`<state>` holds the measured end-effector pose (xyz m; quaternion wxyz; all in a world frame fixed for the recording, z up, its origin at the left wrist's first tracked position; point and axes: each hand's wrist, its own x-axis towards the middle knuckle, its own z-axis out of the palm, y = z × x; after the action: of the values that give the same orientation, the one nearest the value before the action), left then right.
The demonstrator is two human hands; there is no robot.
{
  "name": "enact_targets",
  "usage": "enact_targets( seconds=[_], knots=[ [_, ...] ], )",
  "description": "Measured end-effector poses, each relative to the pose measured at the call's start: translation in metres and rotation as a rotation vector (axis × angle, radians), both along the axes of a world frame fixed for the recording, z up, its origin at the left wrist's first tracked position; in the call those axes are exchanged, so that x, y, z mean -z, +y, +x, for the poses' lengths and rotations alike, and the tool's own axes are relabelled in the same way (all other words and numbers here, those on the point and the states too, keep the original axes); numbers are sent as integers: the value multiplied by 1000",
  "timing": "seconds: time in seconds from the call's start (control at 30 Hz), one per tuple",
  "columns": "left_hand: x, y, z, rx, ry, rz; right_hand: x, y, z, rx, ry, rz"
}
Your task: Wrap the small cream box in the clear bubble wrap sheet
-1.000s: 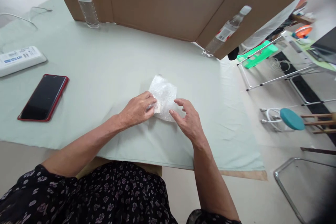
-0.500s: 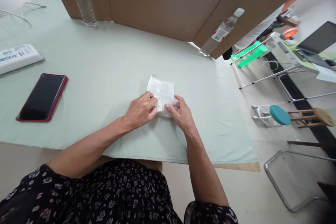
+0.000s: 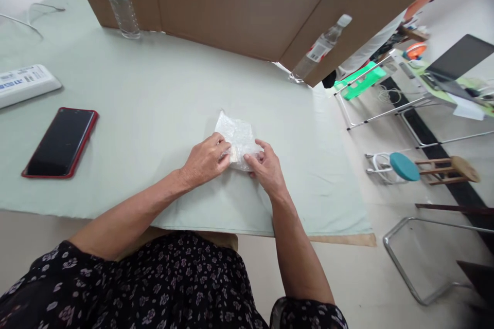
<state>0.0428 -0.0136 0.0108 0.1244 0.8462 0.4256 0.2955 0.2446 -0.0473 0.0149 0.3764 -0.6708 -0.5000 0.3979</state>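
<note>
A small piece of clear bubble wrap (image 3: 238, 131) lies on the pale green tablecloth in front of me, partly folded. Its left edge is pinched between the curled fingers and thumb of my left hand (image 3: 206, 161). On the other side, my right hand (image 3: 268, 168) grips the right edge, thumb on top and fingers bent around it. Something small and pale shows through the plastic beside my left thumb; I cannot make out what it is.
A black phone in a red case (image 3: 60, 142) and a white box-shaped device (image 3: 27, 85) lie to the left. Brown cardboard panels (image 3: 231, 5) stand at the back, with water bottles (image 3: 125, 10) against them. Stools (image 3: 404, 166) and a laptop table are off to the right.
The right side of the bubble wrap has shifted slightly inward and its upper edge looks more crumpled. Both hands keep nearly the same place. The view has turned a little.
</note>
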Motion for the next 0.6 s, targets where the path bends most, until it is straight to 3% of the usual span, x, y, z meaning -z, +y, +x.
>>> enact_targets(
  seconds=[0.13,0.23,0.4,0.6],
  knots=[
    [-1,1,1,-4,8,-60,3,-1,-13,-11,-45,298],
    [-3,2,2,-9,24,-114,-1,-5,-25,-76,-151,395],
    [-8,2,4,-23,34,-180,-6,-1,-39,-134,-254,401],
    [-8,1,5,-14,4,-210,-9,3,-41,-134,-164,289]
  ],
)
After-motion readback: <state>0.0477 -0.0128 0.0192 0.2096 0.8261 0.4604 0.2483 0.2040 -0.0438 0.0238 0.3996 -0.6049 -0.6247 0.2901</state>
